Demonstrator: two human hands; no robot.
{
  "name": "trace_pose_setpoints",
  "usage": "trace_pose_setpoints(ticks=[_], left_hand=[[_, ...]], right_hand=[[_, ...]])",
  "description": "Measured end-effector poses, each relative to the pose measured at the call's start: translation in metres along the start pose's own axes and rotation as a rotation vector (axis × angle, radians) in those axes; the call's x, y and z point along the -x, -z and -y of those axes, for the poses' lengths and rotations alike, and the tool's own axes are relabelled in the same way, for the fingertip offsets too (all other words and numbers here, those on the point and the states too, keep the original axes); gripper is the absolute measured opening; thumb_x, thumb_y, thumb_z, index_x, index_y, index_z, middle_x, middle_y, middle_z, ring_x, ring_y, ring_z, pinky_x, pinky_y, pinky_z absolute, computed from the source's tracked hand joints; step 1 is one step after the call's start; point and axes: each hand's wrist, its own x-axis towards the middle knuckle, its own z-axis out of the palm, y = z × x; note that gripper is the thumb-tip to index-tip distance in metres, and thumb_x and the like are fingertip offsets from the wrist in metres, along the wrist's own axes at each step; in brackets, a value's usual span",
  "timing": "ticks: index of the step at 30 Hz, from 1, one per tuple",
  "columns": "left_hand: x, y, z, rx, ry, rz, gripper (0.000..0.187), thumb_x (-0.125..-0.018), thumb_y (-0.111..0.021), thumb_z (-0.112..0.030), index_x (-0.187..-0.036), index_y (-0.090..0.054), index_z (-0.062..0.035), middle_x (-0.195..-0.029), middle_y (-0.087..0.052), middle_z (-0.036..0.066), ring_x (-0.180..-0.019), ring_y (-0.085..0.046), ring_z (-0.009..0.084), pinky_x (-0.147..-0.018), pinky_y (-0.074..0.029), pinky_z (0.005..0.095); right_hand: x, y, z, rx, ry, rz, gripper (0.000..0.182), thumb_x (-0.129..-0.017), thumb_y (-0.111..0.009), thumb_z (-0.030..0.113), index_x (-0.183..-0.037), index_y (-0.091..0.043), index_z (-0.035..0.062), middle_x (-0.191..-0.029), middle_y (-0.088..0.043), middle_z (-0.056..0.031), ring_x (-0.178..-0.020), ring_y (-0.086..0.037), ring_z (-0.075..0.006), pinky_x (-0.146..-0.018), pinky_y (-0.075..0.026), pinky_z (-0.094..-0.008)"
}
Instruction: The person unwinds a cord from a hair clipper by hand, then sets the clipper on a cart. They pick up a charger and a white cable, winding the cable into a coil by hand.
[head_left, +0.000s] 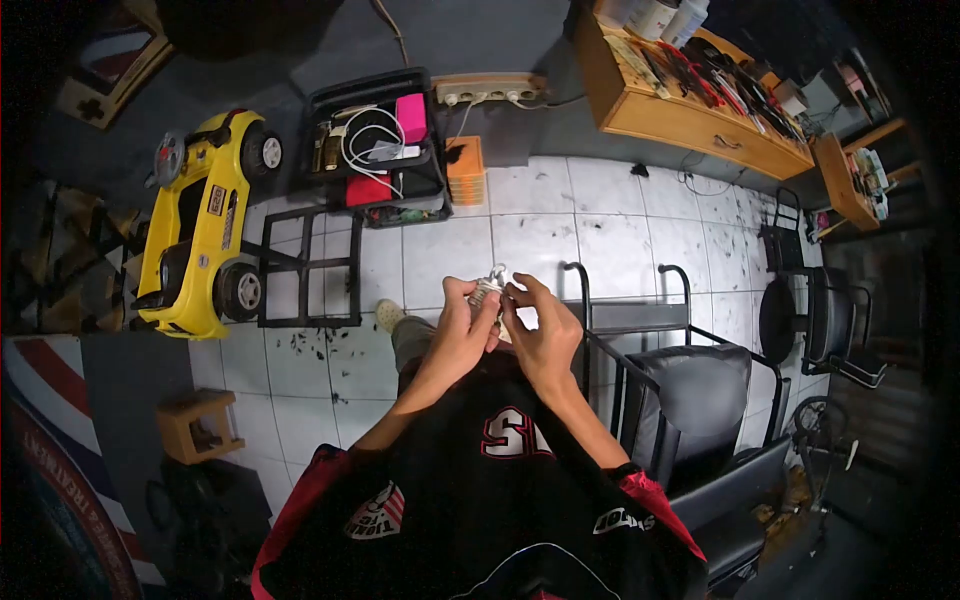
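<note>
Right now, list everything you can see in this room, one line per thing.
small metal part: 1, silver, held between both hands above the lap
toy ride-on car: 1, yellow, on the floor at left
open case: 1, black, on the floor beside the car, holding a white cable and pink and red items
power strip: 1, beige, beyond the case
metal frame: 1, black, lying on the tiles by the car
wooden stool: 1, tan, lower left
barber chair: 1, black, right of the person
wooden shelf: 1, tan, upper right, loaded with tools
tiled floor: white, strewn with hair clippings
left hand: 1, gripping the part
right hand: 1, fingertips on the part
</note>
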Motion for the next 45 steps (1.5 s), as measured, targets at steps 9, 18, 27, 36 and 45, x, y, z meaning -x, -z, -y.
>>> trace_pose_setpoints(ticks=[9, 18, 27, 36, 45], left_hand=[[-0.011, 0.003, 0.022, 0.29, 0.019, 0.092, 0.018, -0.101, -0.045, -0.016, -0.106, -0.03, -0.0062, -0.081, -0.05, 0.009, -0.06, -0.047, 0.0101, -0.045, -0.036, 0.023], [-0.004, 0.004, 0.013, 0.207, 0.037, 0.235, 0.019, -0.101, -0.046, -0.016, -0.106, -0.031, -0.0052, -0.082, -0.051, 0.008, -0.059, -0.047, 0.0097, -0.046, -0.037, 0.0234], [-0.002, 0.004, 0.006, 0.384, -0.008, 0.121, 0.025, -0.099, -0.049, -0.017, -0.106, -0.028, -0.0046, -0.079, -0.051, 0.008, -0.055, -0.044, 0.0088, -0.049, -0.037, 0.0234], [-0.003, 0.002, 0.004, 0.154, -0.078, 0.073, 0.025, -0.1, -0.046, -0.02, -0.109, -0.03, -0.0035, -0.075, -0.052, 0.006, -0.056, -0.046, 0.0081, -0.048, -0.038, 0.0233], [-0.001, -0.003, 0.001, -0.001, -0.079, 0.106, 0.025, -0.101, -0.046, -0.018, -0.114, -0.031, -0.0023, -0.076, -0.053, 0.006, -0.056, -0.048, 0.0079, -0.048, -0.037, 0.0229]], right_hand=[[-0.005, 0.012, -0.017, -0.322, -0.122, 0.21, 0.016, -0.084, -0.066, 0.002, -0.1, -0.068, -0.0023, -0.09, -0.066, -0.0153, -0.075, -0.066, -0.0225, -0.067, -0.051, -0.0283], [-0.009, 0.022, -0.01, -0.205, -0.057, 0.25, 0.013, -0.085, -0.066, 0.003, -0.096, -0.063, -0.0029, -0.089, -0.063, -0.0169, -0.071, -0.065, -0.0267, -0.062, -0.05, -0.0328], [-0.005, 0.016, -0.002, -0.414, -0.175, 0.193, 0.018, -0.082, -0.07, 0.003, -0.099, -0.069, -0.0015, -0.092, -0.067, -0.0159, -0.081, -0.068, -0.0237, -0.069, -0.053, -0.0301], [-0.001, 0.018, 0.001, -0.148, -0.046, 0.124, 0.017, -0.078, -0.071, 0.001, -0.095, -0.071, 0.0, -0.088, -0.068, -0.0139, -0.075, -0.066, -0.0226, -0.066, -0.051, -0.03], [0.006, 0.007, -0.015, 0.068, 0.173, 0.007, 0.022, -0.077, -0.067, -0.004, -0.098, -0.063, -0.0016, -0.091, -0.064, -0.0152, -0.078, -0.062, -0.031, -0.067, -0.051, -0.0375]])
